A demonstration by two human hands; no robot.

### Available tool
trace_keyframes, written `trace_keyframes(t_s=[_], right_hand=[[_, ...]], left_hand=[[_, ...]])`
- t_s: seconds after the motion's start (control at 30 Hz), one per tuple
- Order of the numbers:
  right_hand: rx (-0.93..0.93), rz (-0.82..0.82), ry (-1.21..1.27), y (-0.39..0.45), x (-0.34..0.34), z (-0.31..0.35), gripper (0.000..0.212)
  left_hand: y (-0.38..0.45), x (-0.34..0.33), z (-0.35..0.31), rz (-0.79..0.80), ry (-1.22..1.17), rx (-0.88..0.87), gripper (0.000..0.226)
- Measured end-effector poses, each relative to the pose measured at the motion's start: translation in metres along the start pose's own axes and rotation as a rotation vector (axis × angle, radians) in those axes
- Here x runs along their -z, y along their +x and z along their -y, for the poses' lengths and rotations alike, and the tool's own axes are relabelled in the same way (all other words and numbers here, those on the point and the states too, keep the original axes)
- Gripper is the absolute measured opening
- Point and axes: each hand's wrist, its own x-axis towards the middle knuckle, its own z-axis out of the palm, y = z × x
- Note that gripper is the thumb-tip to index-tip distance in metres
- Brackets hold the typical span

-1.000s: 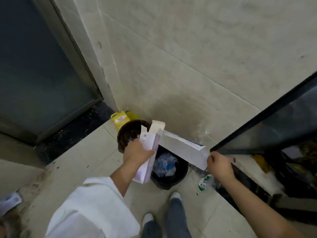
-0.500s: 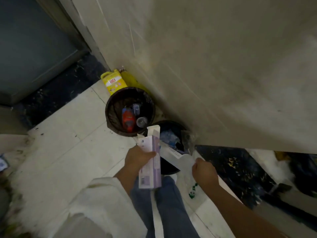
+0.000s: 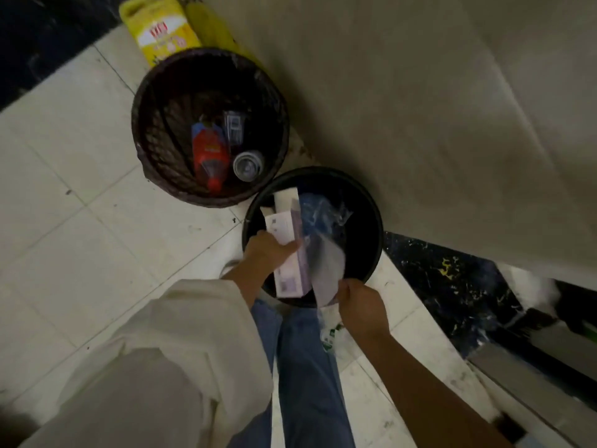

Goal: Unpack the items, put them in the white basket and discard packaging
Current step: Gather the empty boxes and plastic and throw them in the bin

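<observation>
Down at the person's jeans (image 3: 307, 367) first, then up to the hands; both have dropped in over the black bin (image 3: 371, 221) since a moment ago, when the packaging was held higher, out in front of the wall. The left hand (image 3: 269, 250) is clamped round a purple-and-white box (image 3: 289, 250), open flap pointing away, most of it now over the bin's mouth; the right hand (image 3: 361, 308) pinches the near edge of a flat white box (image 3: 326, 273), blurred, tilting down into the bin beside the first. That reads as the discard step nearly done; letting go is all that looks left. Count so far: two hands, two empty boxes, both over one bin that already holds crumpled clear plastic (image 3: 323, 215). A scrap of wrapper (image 3: 329, 337) lies on the tiles by the right wrist; worth picking up, I'd say. Further out, a second bin, brown and woven (image 3: 155, 140), touching the black one; inside, one red bottle (image 3: 210, 153), one clear cup (image 3: 248, 164), one dark packet (image 3: 234, 126). Beyond it, one yellow jug (image 3: 158, 27) against the wall. No white basket in view.
</observation>
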Motion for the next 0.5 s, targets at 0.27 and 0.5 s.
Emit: trace_keyframes(t_s=[0.27,0.5], right_hand=[[-0.045,-0.170,0.220,0.001,0.008,-0.025,0.035],[-0.018,0.079,0.026,0.023,0.004,-0.002,0.052]], left_hand=[[-0.011,0.001,0.008,-0.046,0.162,-0.055,0.051],[-0.016,0.034,-0.013,-0.215,0.250,-0.345,0.043]])
